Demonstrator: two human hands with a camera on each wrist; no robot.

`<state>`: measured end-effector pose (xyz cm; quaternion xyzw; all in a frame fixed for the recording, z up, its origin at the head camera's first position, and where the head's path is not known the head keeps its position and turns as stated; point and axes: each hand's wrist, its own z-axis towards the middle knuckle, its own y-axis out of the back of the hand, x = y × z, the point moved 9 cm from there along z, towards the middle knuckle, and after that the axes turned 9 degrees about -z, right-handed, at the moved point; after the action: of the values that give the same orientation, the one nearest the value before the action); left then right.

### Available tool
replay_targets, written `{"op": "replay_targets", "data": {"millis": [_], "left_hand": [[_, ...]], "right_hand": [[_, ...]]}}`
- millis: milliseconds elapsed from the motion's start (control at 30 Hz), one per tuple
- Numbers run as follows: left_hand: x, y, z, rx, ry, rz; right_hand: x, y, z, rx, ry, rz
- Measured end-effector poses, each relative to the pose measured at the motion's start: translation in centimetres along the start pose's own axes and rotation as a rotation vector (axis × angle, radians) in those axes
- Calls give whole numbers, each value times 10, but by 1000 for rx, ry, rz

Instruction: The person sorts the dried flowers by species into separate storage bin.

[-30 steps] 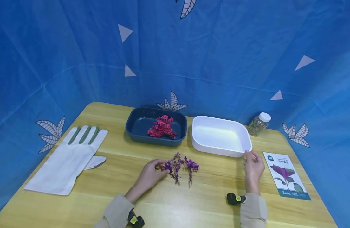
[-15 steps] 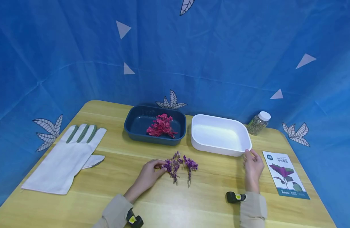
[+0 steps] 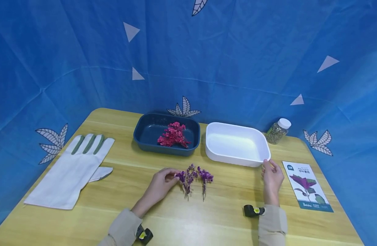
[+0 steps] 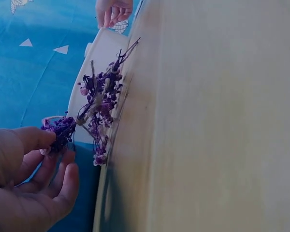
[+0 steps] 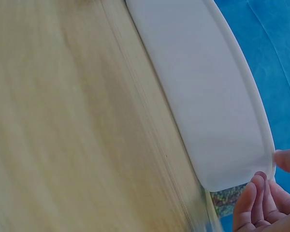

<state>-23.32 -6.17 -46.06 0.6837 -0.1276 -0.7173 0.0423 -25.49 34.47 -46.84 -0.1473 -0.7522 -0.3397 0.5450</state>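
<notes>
My left hand (image 3: 160,186) pinches the purple heads of a dried flower sprig (image 4: 62,131) between thumb and fingertips, as the left wrist view shows. In the head view this left bunch of purple dried flowers (image 3: 189,177) points its stems toward me. Just right of it lies a second purple sprig (image 3: 205,175), stem also toward me. My right hand (image 3: 273,177) holds the near right corner of a white tray (image 3: 234,160). In the right wrist view the thumb is at the tray's rim (image 5: 253,89) and the curled fingers are against its side.
A dark blue tray (image 3: 164,149) with a pink dried flower bunch (image 3: 174,135) stands left of the white one. White gloves (image 3: 62,177) lie at the left. A lidded jar (image 3: 277,132) and a flower-printed packet (image 3: 307,188) are at the right. A blue curtain (image 3: 188,51) hangs behind the table.
My left hand keeps its pinch on the purple sprig, whose stem ends have shifted slightly left. The right hand stays at the white tray's corner. The head view has shifted a little.
</notes>
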Motion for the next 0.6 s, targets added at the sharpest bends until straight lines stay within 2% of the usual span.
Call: {"op": "replay_targets", "data": {"millis": [133,300,433,600], "left_hand": [[-6,0,-1,5,-27,-21],[-10,0,-1,6,-43,3],[-10,0,0,12,-41,19],[-9,1,0,8,-26,-7]], "right_hand": [[-1,-1,1,9,-8,-52],[0,-1,2,10,-9,-52],[0,0,1,6,-3,-37],[-1,1,1,2,3,-31]]}}
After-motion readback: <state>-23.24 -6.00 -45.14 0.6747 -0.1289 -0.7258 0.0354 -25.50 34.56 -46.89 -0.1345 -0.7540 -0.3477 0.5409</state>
